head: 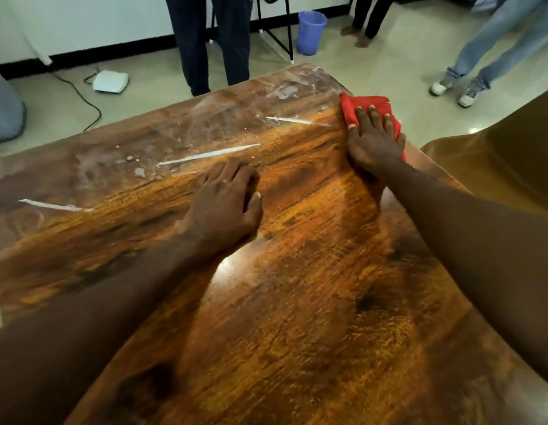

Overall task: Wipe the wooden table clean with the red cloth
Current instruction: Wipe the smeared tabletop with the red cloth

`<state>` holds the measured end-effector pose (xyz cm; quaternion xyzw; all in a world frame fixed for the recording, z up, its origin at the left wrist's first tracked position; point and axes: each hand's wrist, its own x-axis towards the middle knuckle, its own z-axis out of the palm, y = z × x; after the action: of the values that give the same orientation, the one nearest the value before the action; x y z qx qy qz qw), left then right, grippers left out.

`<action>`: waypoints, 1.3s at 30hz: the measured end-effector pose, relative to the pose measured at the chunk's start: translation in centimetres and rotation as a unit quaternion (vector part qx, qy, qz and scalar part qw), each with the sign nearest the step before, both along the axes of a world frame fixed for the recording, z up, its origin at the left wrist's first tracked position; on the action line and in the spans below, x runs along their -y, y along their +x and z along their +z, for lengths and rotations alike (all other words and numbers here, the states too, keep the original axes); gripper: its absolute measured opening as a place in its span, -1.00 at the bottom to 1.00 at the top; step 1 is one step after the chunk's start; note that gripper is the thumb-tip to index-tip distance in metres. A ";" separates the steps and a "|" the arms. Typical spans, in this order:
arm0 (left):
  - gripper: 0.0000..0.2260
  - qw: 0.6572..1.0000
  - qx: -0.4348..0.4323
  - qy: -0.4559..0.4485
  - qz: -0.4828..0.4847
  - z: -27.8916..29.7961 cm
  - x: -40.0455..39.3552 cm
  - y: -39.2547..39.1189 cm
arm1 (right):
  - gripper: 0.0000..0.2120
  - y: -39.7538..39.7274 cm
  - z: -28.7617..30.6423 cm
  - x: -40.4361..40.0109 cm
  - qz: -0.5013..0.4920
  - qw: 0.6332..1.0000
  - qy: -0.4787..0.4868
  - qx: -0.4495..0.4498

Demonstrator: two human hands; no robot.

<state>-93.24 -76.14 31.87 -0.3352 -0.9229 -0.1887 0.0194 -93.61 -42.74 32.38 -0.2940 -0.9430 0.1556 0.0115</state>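
Pale floor tiles surround the wooden table [297,302], whose glossy top fills most of the head view. At about one o'clock, close to the table's right edge, the right hand [374,142] lies flat with straight, spread fingers pressing the red cloth [363,105] onto the wood; the cloth is bunched under the palm and shows beyond the fingertips. The left hand [226,204] rests palm-down near the centre, fingers relaxed and holding nothing, seemingly bracing the body.

Outward from the cloth, the near half of the top, from three round to eight o'clock, looks shiny and free of marks, so I judge that part wiped. Left to do is the far band from nine to twelve o'clock: a whitish film, small blobs and several white streaks [208,154] remain there, so the job seems roughly half done.

Beyond the table at twelve o'clock stands a blue bucket [311,32] on the floor; its contents cannot be seen. Legs of bystanders [211,41] stand around.
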 end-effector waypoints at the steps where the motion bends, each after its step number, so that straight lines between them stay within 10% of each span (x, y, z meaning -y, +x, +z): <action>1: -0.64 1.000 0.002 0.012 0.014 -0.1 0.0 0.0 | -0.41 -1.2 0.1 0.0 -0.003 1.000 -0.006 0.001; 12: -0.58 0.994 0.000 0.011 0.107 0.1 0.1 -0.1 | -0.46 -4.5 0.6 7.3 0.283 0.958 0.023 0.028; 21: -0.62 0.994 0.000 0.004 0.105 -0.3 0.2 -0.3 | -0.43 -9.4 0.0 3.4 0.040 0.999 0.014 0.001; 29: -0.48 0.987 0.016 -0.008 0.161 0.2 -0.2 -0.1 | -0.46 -7.0 0.2 10.2 0.362 0.930 0.056 0.015; 36: -0.41 0.986 0.012 -0.026 0.166 -0.2 0.0 -0.1 | -0.36 -9.4 -0.9 1.7 -0.051 0.993 0.005 -0.103; 39: -0.43 0.987 0.011 -0.024 0.157 -0.3 0.0 -0.2 | -0.33 -11.3 -0.6 2.0 -0.053 0.994 0.022 -0.089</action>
<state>-93.40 -76.17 31.57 -0.1849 -0.9684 -0.1646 0.0308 -104.90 -44.78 31.78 -0.3284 -0.9245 0.1594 0.1097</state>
